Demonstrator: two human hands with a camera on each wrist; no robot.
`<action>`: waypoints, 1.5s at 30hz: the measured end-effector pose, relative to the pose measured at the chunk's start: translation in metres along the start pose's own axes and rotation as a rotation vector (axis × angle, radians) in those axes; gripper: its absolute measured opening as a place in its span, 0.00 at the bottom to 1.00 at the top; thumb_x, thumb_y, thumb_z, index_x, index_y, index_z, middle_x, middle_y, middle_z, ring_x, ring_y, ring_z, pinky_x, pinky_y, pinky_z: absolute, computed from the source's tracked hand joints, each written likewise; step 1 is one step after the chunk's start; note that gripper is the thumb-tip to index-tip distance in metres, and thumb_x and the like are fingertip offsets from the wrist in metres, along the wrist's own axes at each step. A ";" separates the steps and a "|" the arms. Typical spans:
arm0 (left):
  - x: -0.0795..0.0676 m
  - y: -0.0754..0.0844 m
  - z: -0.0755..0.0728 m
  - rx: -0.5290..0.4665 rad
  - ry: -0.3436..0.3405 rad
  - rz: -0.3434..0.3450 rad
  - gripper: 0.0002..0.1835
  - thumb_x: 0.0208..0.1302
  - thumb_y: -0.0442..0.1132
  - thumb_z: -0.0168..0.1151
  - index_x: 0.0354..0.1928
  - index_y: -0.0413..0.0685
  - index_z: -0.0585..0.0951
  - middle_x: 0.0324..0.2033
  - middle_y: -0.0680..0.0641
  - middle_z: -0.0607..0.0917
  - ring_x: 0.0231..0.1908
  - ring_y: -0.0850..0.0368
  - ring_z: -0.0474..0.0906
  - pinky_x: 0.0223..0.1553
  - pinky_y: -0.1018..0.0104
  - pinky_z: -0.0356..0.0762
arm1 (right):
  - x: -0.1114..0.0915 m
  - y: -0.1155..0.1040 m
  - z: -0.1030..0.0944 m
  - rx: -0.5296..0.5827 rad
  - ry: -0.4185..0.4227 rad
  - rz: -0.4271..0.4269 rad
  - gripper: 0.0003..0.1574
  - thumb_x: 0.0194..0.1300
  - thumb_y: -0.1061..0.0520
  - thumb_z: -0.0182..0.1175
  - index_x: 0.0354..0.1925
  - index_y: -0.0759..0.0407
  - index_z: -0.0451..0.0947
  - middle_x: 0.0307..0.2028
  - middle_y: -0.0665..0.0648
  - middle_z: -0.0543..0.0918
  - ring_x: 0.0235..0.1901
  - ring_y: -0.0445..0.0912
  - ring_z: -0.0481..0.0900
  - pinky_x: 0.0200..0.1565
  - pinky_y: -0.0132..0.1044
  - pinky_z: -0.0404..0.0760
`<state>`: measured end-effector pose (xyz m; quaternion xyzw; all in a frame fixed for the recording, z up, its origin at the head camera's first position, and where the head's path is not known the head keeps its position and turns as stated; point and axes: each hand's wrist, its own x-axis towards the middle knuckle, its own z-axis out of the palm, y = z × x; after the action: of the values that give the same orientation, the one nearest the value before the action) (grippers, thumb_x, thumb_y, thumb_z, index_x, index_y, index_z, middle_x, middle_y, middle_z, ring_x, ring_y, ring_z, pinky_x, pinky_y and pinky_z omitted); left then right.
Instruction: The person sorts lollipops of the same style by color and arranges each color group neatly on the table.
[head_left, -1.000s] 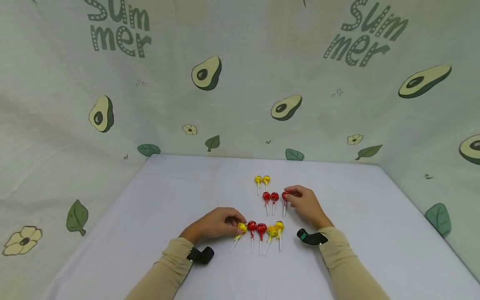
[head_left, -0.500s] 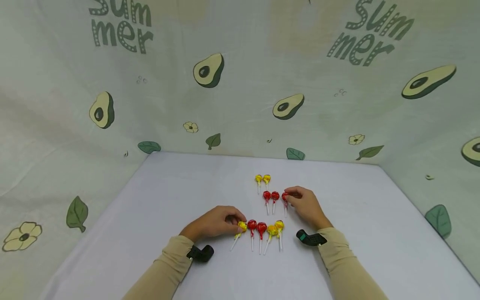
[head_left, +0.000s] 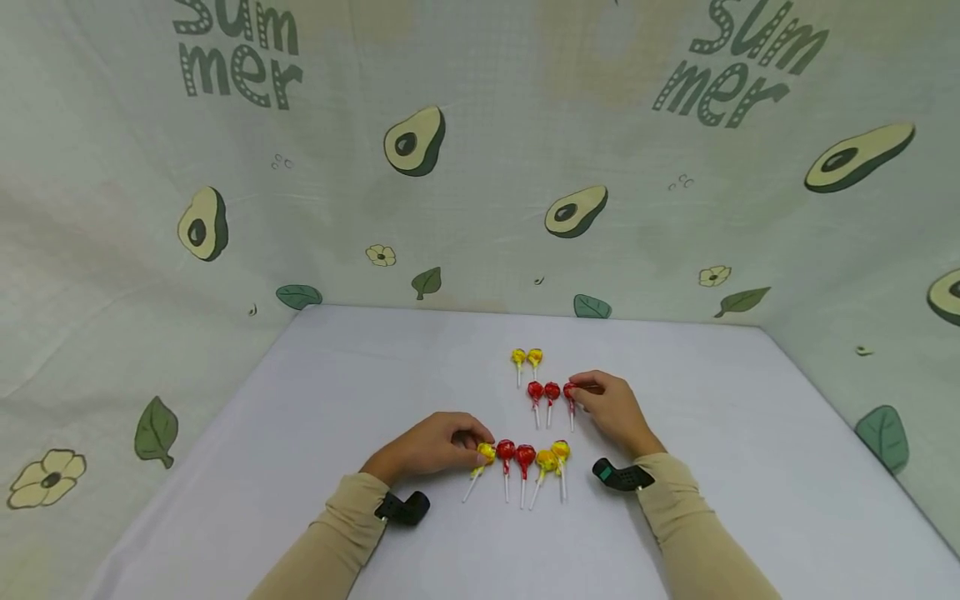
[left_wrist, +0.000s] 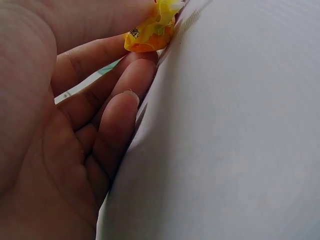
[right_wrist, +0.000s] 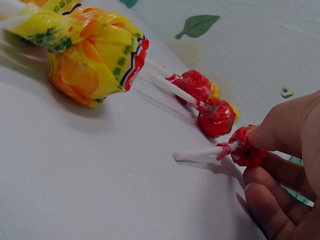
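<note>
Your left hand [head_left: 435, 442] pinches the wrapped head of a yellow lollipop [head_left: 486, 452] between thumb and forefinger, your other fingers curving loosely beneath it in the left wrist view; that lollipop sits at the left end of the nearer row on the white table [head_left: 375, 367], its stick slanting down toward you and to the left; just beside it lie two red lollipops [head_left: 515, 452], then two yellow lollipops [head_left: 553, 455] close together at the row's right end; your right hand [head_left: 613, 412] pinches a red lollipop [right_wrist: 247, 146] by its head between thumb and fingers, its white stick pointing away from your palm; you have it at the right end of the middle row, near another red pair [head_left: 543, 391], though whether its head touches the table you cannot tell; behind that row lies a further yellow pair [head_left: 527, 357], heads side by side and sticks toward you; you wear beige sleeves [head_left: 341, 517] and a black device [head_left: 402, 508] on each wrist; beyond the table hangs a pale cloth [head_left: 480, 217] printed with avocados, leaves and flowers.
</note>
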<state>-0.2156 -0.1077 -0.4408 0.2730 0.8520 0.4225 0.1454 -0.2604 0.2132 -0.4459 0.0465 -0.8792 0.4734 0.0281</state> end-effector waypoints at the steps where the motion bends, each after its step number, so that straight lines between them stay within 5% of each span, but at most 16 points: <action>1: 0.000 0.000 0.000 -0.001 0.002 0.000 0.11 0.61 0.49 0.72 0.46 0.66 0.85 0.37 0.60 0.82 0.39 0.61 0.77 0.43 0.65 0.75 | 0.000 0.000 0.000 -0.003 0.000 -0.002 0.16 0.73 0.57 0.59 0.55 0.60 0.80 0.50 0.57 0.84 0.47 0.50 0.80 0.46 0.41 0.82; 16: -0.001 0.001 0.001 0.015 0.018 -0.012 0.11 0.61 0.49 0.72 0.45 0.66 0.85 0.36 0.60 0.82 0.39 0.61 0.77 0.42 0.65 0.75 | -0.001 -0.003 0.004 -0.080 0.026 -0.007 0.17 0.71 0.55 0.61 0.54 0.60 0.81 0.49 0.57 0.85 0.51 0.52 0.79 0.55 0.50 0.76; 45: 0.002 -0.001 0.001 0.022 0.018 -0.010 0.11 0.61 0.50 0.72 0.45 0.66 0.85 0.35 0.60 0.83 0.38 0.62 0.77 0.41 0.65 0.75 | -0.001 0.002 0.003 -0.109 0.027 -0.046 0.19 0.69 0.58 0.60 0.56 0.61 0.81 0.48 0.58 0.85 0.49 0.52 0.80 0.53 0.50 0.77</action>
<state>-0.2172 -0.1066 -0.4421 0.2667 0.8591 0.4149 0.1369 -0.2596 0.2115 -0.4491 0.0588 -0.9018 0.4248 0.0532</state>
